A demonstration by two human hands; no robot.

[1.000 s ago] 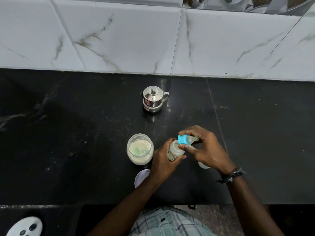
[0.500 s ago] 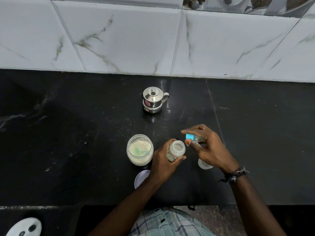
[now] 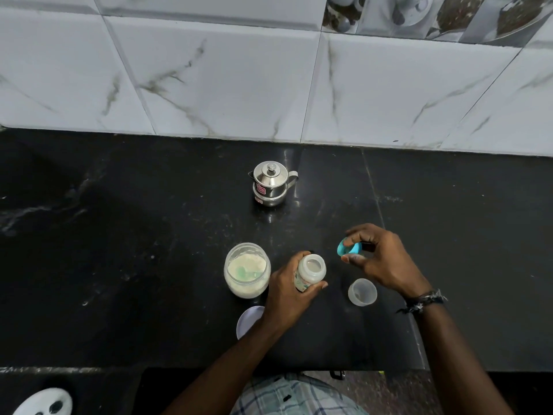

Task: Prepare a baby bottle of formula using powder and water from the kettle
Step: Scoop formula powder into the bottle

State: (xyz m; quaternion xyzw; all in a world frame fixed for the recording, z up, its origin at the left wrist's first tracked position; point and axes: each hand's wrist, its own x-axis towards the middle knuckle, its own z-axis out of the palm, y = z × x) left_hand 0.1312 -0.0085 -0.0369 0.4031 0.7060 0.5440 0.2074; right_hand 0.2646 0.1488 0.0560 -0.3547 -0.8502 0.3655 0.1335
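dim, sharp view; wide-angle bowing at edges

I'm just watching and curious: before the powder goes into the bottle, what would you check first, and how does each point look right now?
1. Bottle mouth uncovered: ok, the blue ring is off, held in the right hand.
2. Bottle steadied: ok, the left hand grips it upright.
3. Powder jar open: ok, its lid lies on the counter.
4. Scoop reachable: ok, it lies in the powder.
5. A hand free for scooping: not ok, both hold something.
6. Water in the kettle: cannot tell, lid on.
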